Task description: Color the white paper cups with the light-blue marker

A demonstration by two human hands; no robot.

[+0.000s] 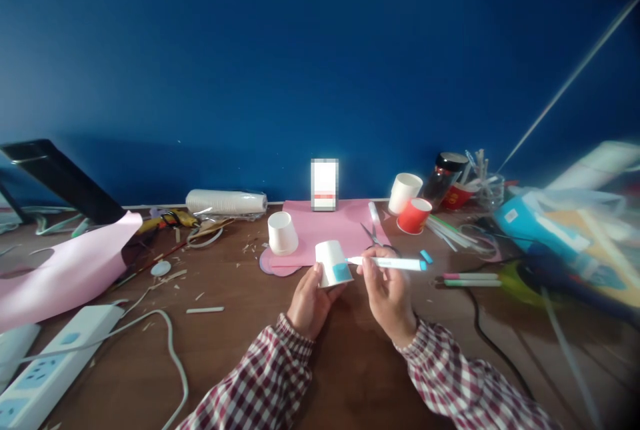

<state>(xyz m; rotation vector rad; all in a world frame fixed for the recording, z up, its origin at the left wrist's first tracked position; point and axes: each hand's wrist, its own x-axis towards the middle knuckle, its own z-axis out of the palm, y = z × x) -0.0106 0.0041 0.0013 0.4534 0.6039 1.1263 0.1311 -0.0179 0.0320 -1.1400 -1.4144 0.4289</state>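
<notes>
Holding a white paper cup [331, 254] and a blue-ended marker [400, 263]

In the head view, the left hand [309, 303] grips the cup, thumb against its side and the other fingers partly hidden below. The cup is tilted above the brown table [240, 363], at the near edge of a pink sheet [345, 222], and bears a blue patch [341, 273] low on its right side. The right hand [391, 291] pinches the marker between thumb and fingers, its tip pointing left at the cup's edge; whether the two touch, I cannot tell. A small blue cap [426, 257] lies just beside the marker's rear end. Scissors [374, 237] lie beyond the right hand, partly hidden by it. Another white cup [283, 233] stands to the left, while a red cup [415, 216] and two slim pens [473, 279] are to the right.
</notes>
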